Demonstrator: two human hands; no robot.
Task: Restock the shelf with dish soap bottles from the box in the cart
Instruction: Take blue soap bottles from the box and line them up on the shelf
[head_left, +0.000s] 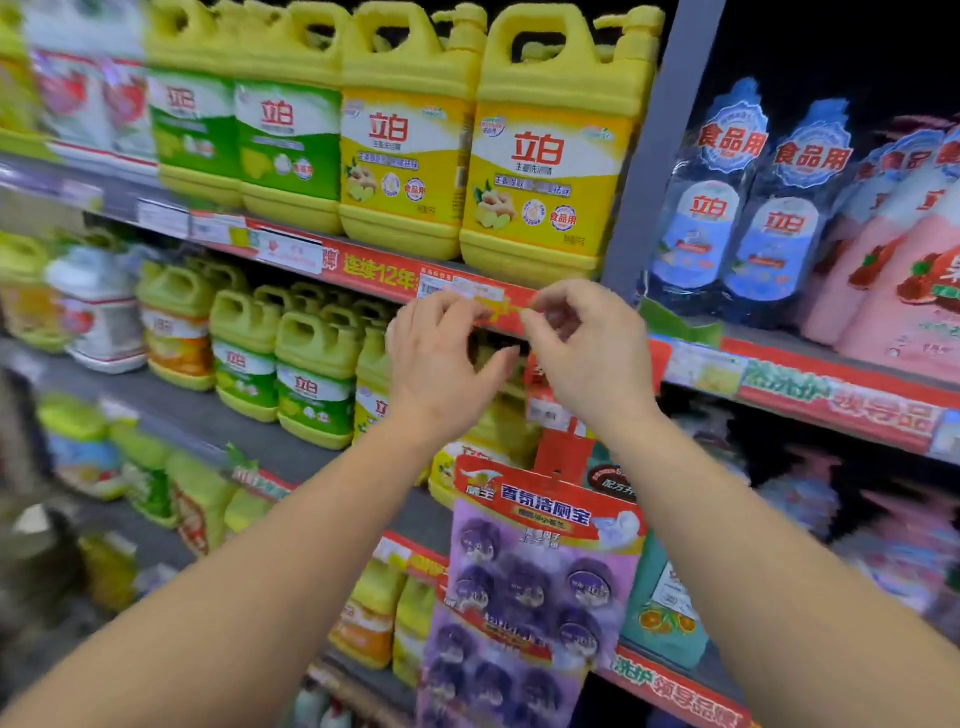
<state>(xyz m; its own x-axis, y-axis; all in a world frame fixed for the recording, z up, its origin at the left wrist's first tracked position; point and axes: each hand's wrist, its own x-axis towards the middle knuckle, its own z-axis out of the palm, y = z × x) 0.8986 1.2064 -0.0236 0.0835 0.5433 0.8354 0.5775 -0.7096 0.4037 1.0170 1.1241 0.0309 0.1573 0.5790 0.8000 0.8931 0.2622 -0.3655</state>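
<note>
Fiddling with the price tag (462, 292) on the red shelf strip (374, 273), not stocking — that was the step in hand as far as I could judge. Landmark: the rightmost yellow ginger jug (540, 150) on the upper shelf.

Your left hand (441, 358) was just below that jug, fingers curled up onto the strip's lower edge, tips at the tag; looked like a pinch on a small yellow tab (501, 312), but blur meant I couldn't confirm its grip on anything. Your right hand (587, 348) was beside it, below the jug's right corner, thumb and forefinger drawn together at the same tab, other fingers loosely curled. Both forearms reached up and forward from the bottom of view, wrists level, hands nearly touching.

To do it well, my call: you should've seated the tag square in the strip's channel, one hand steadying and the other sliding, without dragging the neighbouring labels. You also had to keep your wrists clear of the hanging purple freshener pack (524, 587) below the jug, easy to knock off its hook.

Task items: dish soap jugs were already shelved, a full-looking row with the landmark jug and more green-yellow jugs (311, 379) below-left. Box and cart weren't in view; no bottle in either hand.
</note>
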